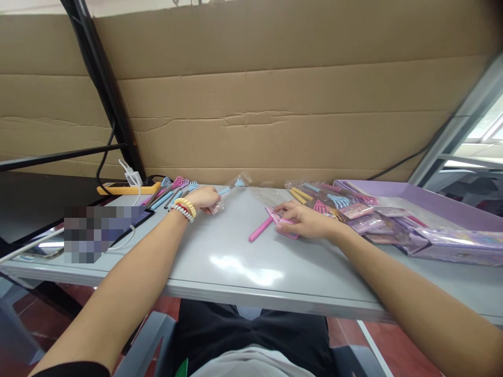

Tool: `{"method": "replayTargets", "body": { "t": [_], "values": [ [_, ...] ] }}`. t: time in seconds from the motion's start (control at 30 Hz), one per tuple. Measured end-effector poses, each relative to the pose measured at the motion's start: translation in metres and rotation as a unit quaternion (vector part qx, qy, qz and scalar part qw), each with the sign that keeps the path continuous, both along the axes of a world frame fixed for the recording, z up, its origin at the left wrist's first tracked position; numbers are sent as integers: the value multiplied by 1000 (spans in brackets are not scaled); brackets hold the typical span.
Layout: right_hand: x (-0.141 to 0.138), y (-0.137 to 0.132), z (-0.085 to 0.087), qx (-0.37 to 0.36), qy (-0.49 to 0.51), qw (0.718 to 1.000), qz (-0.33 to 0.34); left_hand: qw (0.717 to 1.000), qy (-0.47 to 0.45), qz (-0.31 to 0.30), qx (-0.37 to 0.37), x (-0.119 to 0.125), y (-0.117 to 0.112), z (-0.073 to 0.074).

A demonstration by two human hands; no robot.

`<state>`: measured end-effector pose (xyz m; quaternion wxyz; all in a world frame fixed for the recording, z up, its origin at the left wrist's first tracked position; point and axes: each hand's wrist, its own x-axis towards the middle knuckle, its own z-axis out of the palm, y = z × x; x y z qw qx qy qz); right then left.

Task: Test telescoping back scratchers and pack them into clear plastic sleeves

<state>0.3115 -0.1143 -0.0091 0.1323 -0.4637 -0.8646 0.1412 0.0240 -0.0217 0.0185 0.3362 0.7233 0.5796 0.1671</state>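
Both hands on scratchers.
Our left hand (205, 199) clasps the bagged blue scratcher (232, 187); right hand (308, 221) lies flat on the pink scratcher (260, 229). We'd best keep it pinned.

On the tabletop (236, 262), loose scratchers (173, 189) lie far left behind the tablet (129, 222), a bagged scratcher (231, 187) beside them, a single scratcher (259, 230) at centre, packed scratchers (353, 209) heaped right.

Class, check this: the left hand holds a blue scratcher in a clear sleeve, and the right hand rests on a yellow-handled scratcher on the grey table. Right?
No: the head view shows the right hand resting on a pink-handled scratcher, not yellow. The left hand does hold the blue scratcher.
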Motion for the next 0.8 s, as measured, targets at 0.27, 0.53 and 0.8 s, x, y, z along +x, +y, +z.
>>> {"method": "replayTargets", "body": {
  "t": [0.27, 0.53, 0.8],
  "values": [
    [0, 0, 3, 4, 200, 971, -128, 987, -127, -77, 65, 2, -3, 3],
    [19, 4, 15, 122, 326, 887, -303, 964, -130, -230, -33, 9, -19, 4],
    [23, 1, 17, 145, 224, 910, -318, 967, -86, -240, -22, 13, -23, 4]
  ]
}}
